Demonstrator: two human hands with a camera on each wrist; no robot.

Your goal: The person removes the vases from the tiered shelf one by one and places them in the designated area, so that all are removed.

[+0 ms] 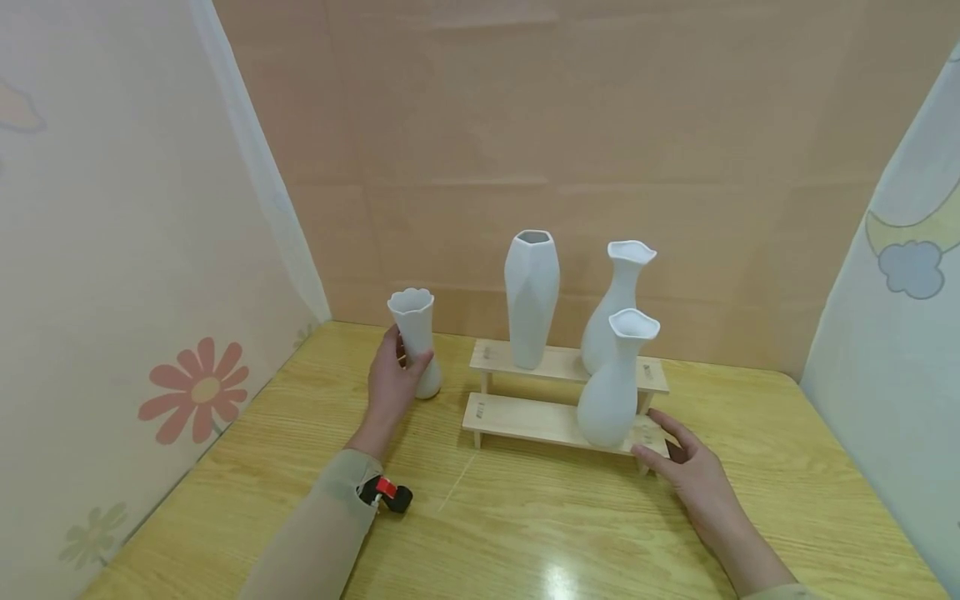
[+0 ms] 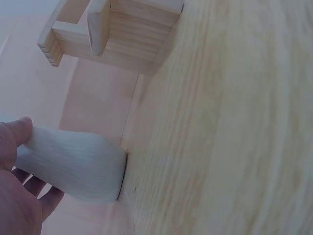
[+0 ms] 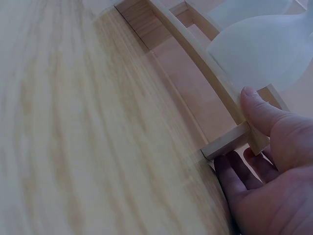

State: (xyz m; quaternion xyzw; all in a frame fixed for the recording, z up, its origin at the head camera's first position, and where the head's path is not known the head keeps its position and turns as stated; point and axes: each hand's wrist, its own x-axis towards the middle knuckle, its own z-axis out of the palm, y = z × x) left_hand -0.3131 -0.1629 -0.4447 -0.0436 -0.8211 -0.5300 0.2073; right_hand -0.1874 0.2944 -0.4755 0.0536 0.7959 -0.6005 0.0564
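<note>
Your left hand [image 1: 390, 379] grips the vase [image 1: 419, 336] near the desk's [image 1: 525, 517] back edge, right hand [image 1: 697, 477] pinches the stand's [image 1: 525, 416] front-right corner; vase looks slick, breakable: hold its waist.

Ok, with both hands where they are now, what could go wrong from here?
The right hand grips the right end of the two-step wooden stand; a jolt there could rock the front vase beside its thumb.

That vase and the rear bulbous vase are close together in the head view, so a wobble might knock one against the other.

The left hand holds the scalloped vase around its smooth, narrow middle, which might slip if lifted.
</note>
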